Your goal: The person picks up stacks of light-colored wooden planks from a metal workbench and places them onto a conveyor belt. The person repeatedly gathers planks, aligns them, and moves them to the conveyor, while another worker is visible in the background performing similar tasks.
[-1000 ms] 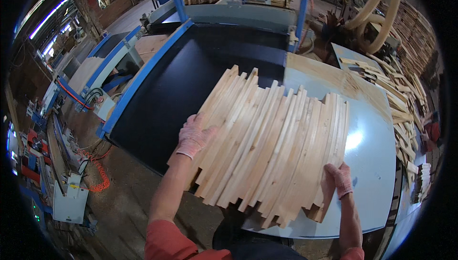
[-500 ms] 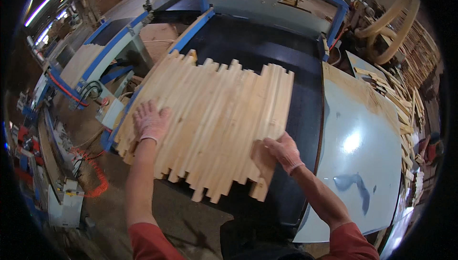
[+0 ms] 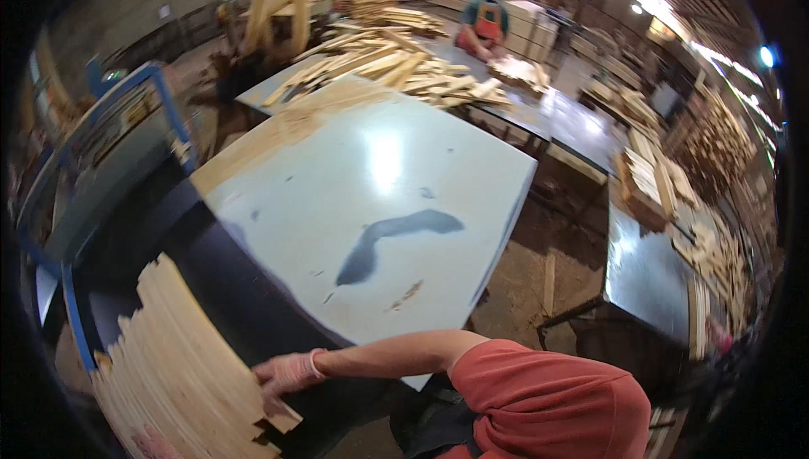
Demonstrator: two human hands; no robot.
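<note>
A row of pale wooden strips (image 3: 190, 337), laid side by side with uneven ends, lies on the black conveyor belt (image 3: 227, 269) at the lower left. My right hand (image 3: 286, 375), in a pinkish knit glove, is closed on the strips' right edge near the close end. Only part of my left hand (image 3: 156, 442) shows at the bottom of the picture. Its gloved fingers lie flat and apart on top of the strips, and the rest is cut off.
Right of the belt stands a pale, shiny table (image 3: 337, 181) with a dark stain. Loose wood strips (image 3: 404, 67) are heaped beyond it. A co-worker (image 3: 487, 21) works farther back. A blue machine frame (image 3: 168, 105) spans the belt; a metal table (image 3: 645, 261) stands at right.
My view has swung to the right, so the strips now appear at the lower left. My left hand is mostly out of the picture. The right hand stays at the strips' edge.
</note>
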